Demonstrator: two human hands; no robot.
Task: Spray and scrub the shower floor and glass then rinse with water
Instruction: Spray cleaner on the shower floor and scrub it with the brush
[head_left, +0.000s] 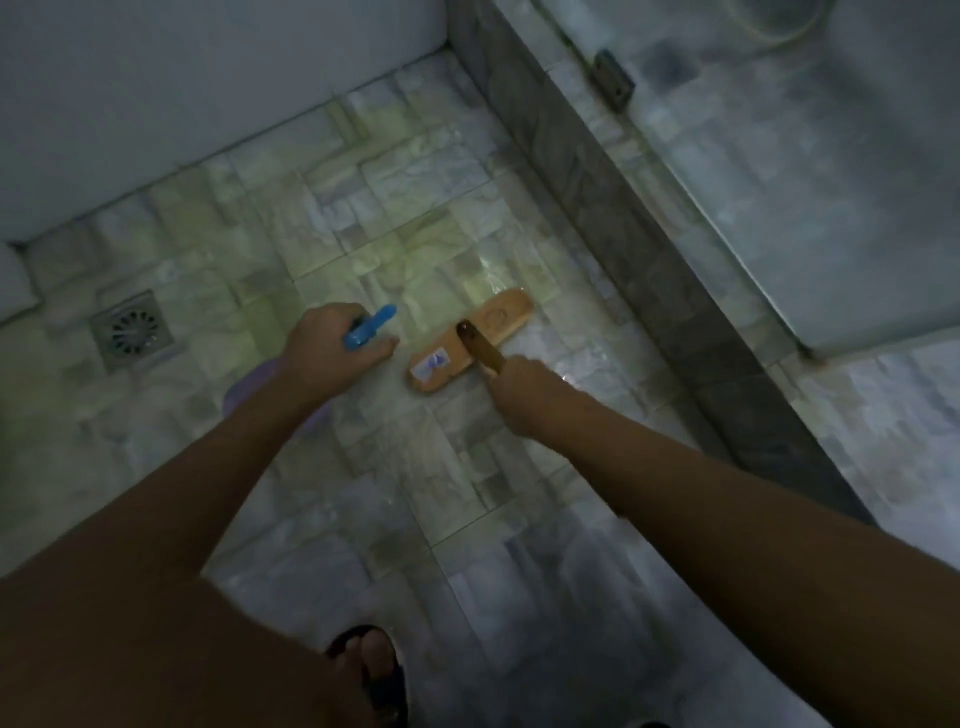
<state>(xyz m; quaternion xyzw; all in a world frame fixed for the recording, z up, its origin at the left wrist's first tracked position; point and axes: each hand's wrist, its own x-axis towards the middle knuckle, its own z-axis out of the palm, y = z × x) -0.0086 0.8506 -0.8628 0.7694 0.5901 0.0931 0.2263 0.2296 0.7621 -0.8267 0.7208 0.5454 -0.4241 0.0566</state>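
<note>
So the left hand (332, 348) has its fingers wrapped tight round the neck of the spray bottle (249, 384). The blue trigger (371, 325) pokes out just past them. The right hand (524, 392) is closed round the brush handle (480, 348), low down, and the wooden brush head (467, 340) sits flat on the wet shower floor (291, 249) just ahead of those fingers. The drain (132, 332) is well off to the left of the left fingers, and the dark stone curb (623, 218) runs to the right of the right ones.

My guess is the brush is stiff and fairly light, but a wet wooden handle gets slick, so gripping low near the head gives more push. The bottle looks like light plastic, so hold it by the neck with one finger free for the trigger.
</note>
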